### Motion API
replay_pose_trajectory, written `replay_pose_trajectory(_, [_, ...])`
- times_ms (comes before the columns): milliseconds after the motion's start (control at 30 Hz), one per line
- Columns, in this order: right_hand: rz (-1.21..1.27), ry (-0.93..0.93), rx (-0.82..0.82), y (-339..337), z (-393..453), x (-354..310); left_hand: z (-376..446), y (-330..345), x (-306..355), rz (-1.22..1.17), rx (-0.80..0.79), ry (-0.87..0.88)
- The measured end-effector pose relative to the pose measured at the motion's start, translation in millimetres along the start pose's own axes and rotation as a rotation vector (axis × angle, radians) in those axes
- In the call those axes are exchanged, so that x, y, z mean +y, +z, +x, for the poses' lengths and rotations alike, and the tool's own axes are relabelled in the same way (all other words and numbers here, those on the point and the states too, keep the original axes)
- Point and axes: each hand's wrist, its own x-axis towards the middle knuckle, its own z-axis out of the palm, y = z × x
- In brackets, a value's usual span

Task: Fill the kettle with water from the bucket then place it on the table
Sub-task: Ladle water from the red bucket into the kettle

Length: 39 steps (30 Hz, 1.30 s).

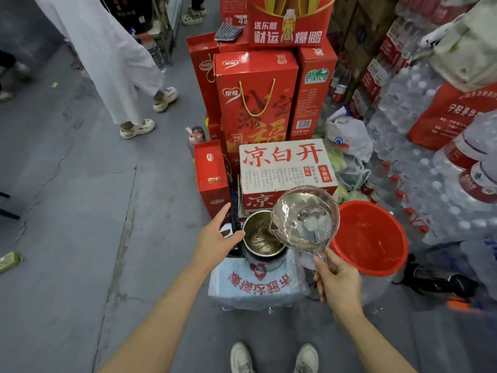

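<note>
The right hand (337, 278) grips a clear ladle (305, 218) tilted over the open kettle (262, 239); the left hand (215, 239) holds its lid open beside the red bucket (373, 238).

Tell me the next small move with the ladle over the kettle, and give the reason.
Probably tip the clear ladle a little further, spout down. The right hand holds it by the handle over the open kettle, water remains in the bowl, and the left hand holds the lid open. The red bucket sits alongside for refills.
</note>
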Motion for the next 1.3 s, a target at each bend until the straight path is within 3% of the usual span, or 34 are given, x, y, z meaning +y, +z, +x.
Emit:
replay_pose_trajectory(633, [-0.525, -0.193, 0.187, 8, 11, 0, 2, 2, -3, 0.039, 0.03, 0.045])
replay_pose_trajectory(800, [-0.645, -0.205, 0.152, 13, 10, -5, 1, 6, 4, 0.022, 0.103, 0.032])
replay_pose_trajectory(1300, [-1.214, -0.693, 0.131, 28, 9, 2, -4, 10, 7, -0.009, 0.141, 0.006])
